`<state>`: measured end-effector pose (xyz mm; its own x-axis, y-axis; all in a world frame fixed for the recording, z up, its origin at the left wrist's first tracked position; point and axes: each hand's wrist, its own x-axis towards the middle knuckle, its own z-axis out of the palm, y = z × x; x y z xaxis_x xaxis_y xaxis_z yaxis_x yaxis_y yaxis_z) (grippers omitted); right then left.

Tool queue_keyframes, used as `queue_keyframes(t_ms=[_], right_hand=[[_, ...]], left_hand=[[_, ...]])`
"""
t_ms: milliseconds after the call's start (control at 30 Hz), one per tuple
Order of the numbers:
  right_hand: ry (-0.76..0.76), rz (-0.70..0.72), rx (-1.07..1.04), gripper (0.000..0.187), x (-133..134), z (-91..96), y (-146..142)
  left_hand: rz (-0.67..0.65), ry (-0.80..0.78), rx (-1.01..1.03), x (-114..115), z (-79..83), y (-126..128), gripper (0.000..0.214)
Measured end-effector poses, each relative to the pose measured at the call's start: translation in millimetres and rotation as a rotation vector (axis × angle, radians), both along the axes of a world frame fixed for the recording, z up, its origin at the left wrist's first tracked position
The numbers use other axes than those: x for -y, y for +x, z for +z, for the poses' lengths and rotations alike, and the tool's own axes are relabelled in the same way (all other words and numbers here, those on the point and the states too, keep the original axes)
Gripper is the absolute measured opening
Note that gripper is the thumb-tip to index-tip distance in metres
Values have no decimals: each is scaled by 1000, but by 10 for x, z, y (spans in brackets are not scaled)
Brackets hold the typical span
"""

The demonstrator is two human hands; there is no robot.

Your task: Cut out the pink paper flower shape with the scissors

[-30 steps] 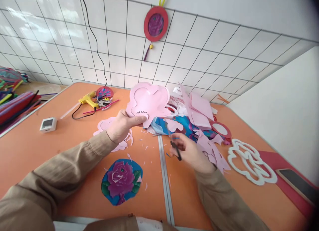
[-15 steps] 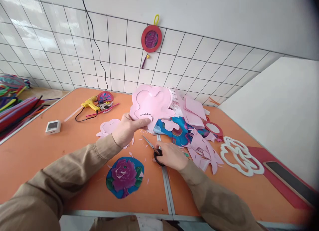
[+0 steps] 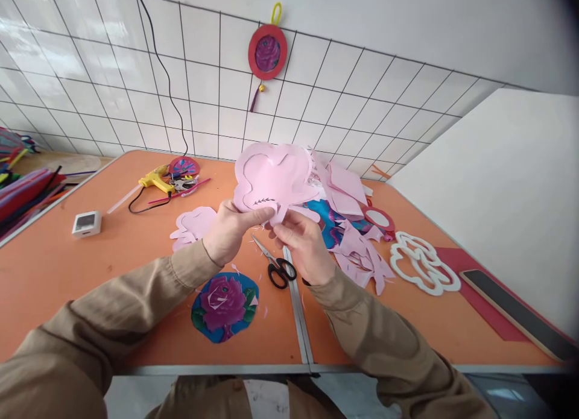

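Above the orange table I hold up a pink cloud-shaped paper cutout [image 3: 271, 175], with a small dark leafy print low on its face. My left hand [image 3: 230, 229] grips its lower left edge, thumb in front. At its bottom tip my right hand [image 3: 303, 241] pinches the paper between thumb and fingers. Black-handled scissors [image 3: 275, 263] lie on the table just below my hands, blades slightly apart. Nearer me is a round blue cutout with a purple flower [image 3: 225, 307], bits of pink paper on it. Another pink cutout [image 3: 194, 223] rests left of my left hand.
Pink paper scraps [image 3: 362, 253] and blue patterned material are heaped to the right, beside white cloud-shaped frames [image 3: 425, 263]. A yellow glue gun [image 3: 157, 179] and a small white device [image 3: 87, 224] stand left. A red round ornament [image 3: 268, 52] hangs on the tiled wall.
My right hand has let go of the scissors, leaving them on the table, and has moved up to the bottom of the pink cutout. The view has tilted slightly down.
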<state>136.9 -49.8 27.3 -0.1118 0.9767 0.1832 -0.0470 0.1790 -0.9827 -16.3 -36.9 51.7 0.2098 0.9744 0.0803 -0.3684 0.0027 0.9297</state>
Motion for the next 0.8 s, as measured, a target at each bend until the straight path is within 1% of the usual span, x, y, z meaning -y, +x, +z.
queue_keyframes(t_ms=[167, 300, 367, 500, 600, 700, 800], right_hand=[[55, -102, -182, 25, -41, 44, -81], [67, -118, -213, 16, -52, 70, -86], [69, -112, -210, 15, -56, 72, -89], [65, -120, -248, 11, -57, 69, -85], [66, -131, -273, 10, -58, 73, -71], [82, -118, -287, 14, -65, 80, -52], [105, -118, -283, 16, -81, 83, -33]], left_hand=[[44, 25, -13, 6, 1, 17, 18], [18, 87, -32, -6, -36, 25, 15], [-16, 113, -54, -3, -45, 29, 18], [-36, 87, -50, 5, -69, 41, 19], [-62, 69, 2, -2, -104, 50, 14], [-89, 45, 39, -20, -131, 50, 12], [-77, 33, 51, -41, -135, 36, 10]])
